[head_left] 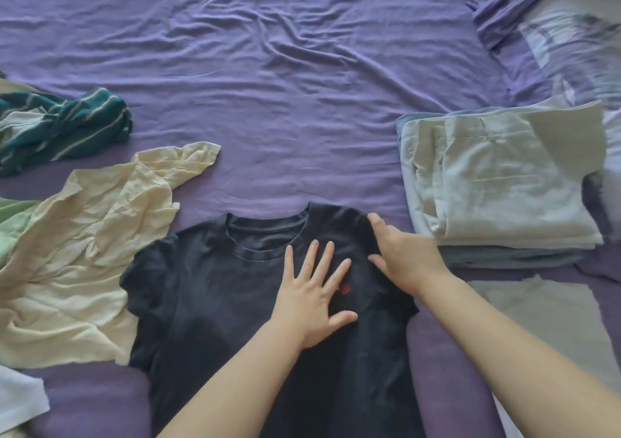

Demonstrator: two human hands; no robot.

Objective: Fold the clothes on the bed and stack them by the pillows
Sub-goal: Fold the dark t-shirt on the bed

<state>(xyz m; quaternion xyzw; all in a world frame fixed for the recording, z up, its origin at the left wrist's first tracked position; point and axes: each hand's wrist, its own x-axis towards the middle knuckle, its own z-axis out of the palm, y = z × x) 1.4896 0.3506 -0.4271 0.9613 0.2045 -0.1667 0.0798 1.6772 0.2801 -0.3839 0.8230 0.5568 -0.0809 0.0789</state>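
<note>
A dark navy T-shirt with a small red chest mark lies face up on the purple bed sheet, its right sleeve folded inward. My left hand presses flat on its chest, fingers spread. My right hand holds the folded right shoulder, thumb under the fabric edge. To the right sits a stack of folded pale clothes beside the pillows.
Unfolded clothes lie at the left: a crumpled cream garment, a green-and-white striped one, a light green piece and a white piece. A grey cloth lies flat at lower right.
</note>
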